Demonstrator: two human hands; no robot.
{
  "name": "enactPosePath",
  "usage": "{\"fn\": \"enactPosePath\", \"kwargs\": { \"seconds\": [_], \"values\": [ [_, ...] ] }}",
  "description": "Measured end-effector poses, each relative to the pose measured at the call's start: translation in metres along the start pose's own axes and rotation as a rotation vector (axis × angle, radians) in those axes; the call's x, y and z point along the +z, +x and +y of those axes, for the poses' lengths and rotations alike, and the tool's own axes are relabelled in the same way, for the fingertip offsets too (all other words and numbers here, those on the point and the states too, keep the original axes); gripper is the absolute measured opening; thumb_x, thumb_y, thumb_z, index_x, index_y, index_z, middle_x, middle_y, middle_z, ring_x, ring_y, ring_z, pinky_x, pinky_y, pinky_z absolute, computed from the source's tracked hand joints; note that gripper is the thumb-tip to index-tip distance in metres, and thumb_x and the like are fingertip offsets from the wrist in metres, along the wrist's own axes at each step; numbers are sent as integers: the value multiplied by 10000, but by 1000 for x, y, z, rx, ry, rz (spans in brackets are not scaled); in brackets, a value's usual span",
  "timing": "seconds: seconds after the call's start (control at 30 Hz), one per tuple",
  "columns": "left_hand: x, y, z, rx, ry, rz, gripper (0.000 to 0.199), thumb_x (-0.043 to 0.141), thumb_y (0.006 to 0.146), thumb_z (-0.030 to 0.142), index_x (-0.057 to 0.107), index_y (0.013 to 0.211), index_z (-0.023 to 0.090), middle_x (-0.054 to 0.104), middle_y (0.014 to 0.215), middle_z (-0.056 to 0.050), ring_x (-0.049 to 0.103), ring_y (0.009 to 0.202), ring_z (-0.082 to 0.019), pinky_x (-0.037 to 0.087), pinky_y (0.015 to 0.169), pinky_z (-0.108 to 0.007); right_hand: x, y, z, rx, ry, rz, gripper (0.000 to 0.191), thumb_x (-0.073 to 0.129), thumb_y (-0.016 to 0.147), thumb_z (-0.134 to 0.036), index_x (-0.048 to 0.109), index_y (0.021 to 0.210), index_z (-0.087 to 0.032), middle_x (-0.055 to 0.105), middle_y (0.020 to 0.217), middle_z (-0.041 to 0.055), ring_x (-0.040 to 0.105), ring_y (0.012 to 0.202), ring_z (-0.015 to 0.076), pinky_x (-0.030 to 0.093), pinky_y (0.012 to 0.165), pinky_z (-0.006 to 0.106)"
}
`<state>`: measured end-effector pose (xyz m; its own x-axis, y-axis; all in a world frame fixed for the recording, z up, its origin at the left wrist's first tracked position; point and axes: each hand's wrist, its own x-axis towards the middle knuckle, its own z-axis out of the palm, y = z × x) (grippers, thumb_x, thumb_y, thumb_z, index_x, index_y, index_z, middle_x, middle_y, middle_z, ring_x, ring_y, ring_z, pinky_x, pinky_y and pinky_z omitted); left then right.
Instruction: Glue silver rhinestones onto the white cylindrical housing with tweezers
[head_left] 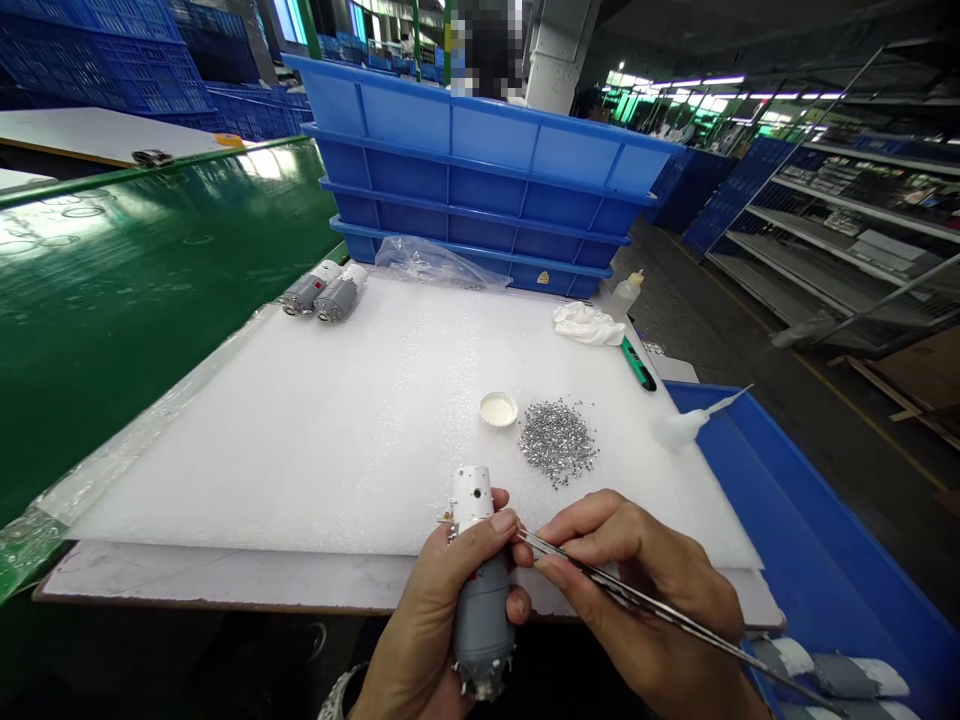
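Observation:
A grey and white cylindrical part (484, 610) stands nearly upright in my left hand (435, 605), whose fingers wrap round it with the thumb across its front. My right hand (637, 575) pinches a pair of metal tweezers (622, 590). The tweezers' tips reach the side of the part by my left thumb; whether they grip anything is too small to tell. Beyond my hands, a heap of small silvery pieces (559, 440) lies on the white foam sheet (337, 430), beside a small round white dish (499, 409).
Stacked blue crates (480, 160) stand at the table's back. Two similar parts (337, 295) lie at the back left. A white cloth (589, 323), green cutter (637, 364) and nozzle bottle (682, 428) are at the right, near a blue bin (810, 510) holding more parts.

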<state>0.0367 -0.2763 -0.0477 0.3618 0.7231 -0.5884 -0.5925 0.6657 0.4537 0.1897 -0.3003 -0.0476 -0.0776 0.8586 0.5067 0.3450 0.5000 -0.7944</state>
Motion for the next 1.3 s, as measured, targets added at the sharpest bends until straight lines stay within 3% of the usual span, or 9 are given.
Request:
{"fn": "enactPosePath", "kwargs": {
  "seconds": [0.17, 0.33, 0.43, 0.53, 0.7, 0.83, 0.93, 1.13, 1.3],
  "values": [
    [-1, 2, -2, -3, 5, 3, 276, 802, 758, 259, 689, 990, 161, 664, 661, 23, 576, 473, -69, 526, 551, -185, 3, -3, 1, 35, 4, 43, 190, 670, 875, -63, 589, 897, -234, 730, 881, 0, 750, 762, 138, 630, 664, 225],
    [-2, 0, -1, 40, 62, -23, 259, 774, 791, 326, 692, 975, 163, 667, 672, 12, 560, 456, -64, 469, 512, -166, 4, -1, 2, 258, 189, 133, 161, 692, 884, -158, 580, 793, -230, 700, 801, -31, 689, 700, 91, 551, 603, 165],
    [-4, -2, 0, 46, 113, -77, 299, 713, 830, 441, 692, 930, 160, 665, 694, -14, 533, 452, -66, 429, 487, -175, 2, 6, 10, 407, 361, 86, 186, 704, 887, -231, 578, 751, -216, 658, 770, -27, 573, 570, 72, 462, 494, 179],
    [-7, -3, 0, 36, 197, -91, 334, 618, 881, 504, 658, 901, 173, 658, 711, -18, 528, 454, -73, 392, 485, -188, -2, 19, 24, 467, 391, 26, 251, 717, 877, -313, 543, 730, -207, 614, 747, -29, 469, 502, 66, 390, 452, 209],
    [-9, -6, -1, 150, 351, -18, 317, 611, 888, 490, 628, 947, 178, 663, 737, -13, 571, 516, -103, 444, 567, -219, -8, 57, 42, 472, 234, -55, 283, 731, 834, -359, 549, 689, -198, 570, 641, -34, 460, 509, 91, 367, 469, 240],
    [-10, -9, -1, 208, 311, 71, 366, 619, 891, 457, 667, 1095, 157, 661, 820, -28, 590, 597, -129, 497, 604, -241, -7, 89, 44, 491, 43, -127, 241, 740, 771, -316, 575, 654, -186, 526, 551, -49, 420, 485, 89, 295, 443, 227],
    [-14, -8, 0, 219, 290, 60, 387, 601, 903, 446, 660, 1145, 149, 653, 821, -27, 583, 590, -127, 504, 584, -239, -3, 108, 48, 498, -106, -168, 232, 723, 746, -285, 551, 623, -190, 493, 526, -57, 388, 488, 87, 255, 440, 223],
    [-23, -5, 1, 214, 312, -4, 285, 657, 867, 451, 582, 939, 186, 676, 807, -17, 556, 520, -98, 465, 520, -216, 3, 128, 61, 496, -340, -285, 227, 687, 728, -266, 506, 604, -207, 496, 544, -49, 413, 524, 107, 277, 467, 250],
    [-25, -5, 3, 222, 309, 3, 262, 636, 884, 435, 570, 918, 184, 673, 814, -15, 559, 528, -97, 472, 536, -220, 9, 133, 63, 469, -463, -330, 221, 651, 728, -253, 480, 593, -213, 500, 559, -40, 422, 553, 120, 287, 498, 268]
  ]
}}
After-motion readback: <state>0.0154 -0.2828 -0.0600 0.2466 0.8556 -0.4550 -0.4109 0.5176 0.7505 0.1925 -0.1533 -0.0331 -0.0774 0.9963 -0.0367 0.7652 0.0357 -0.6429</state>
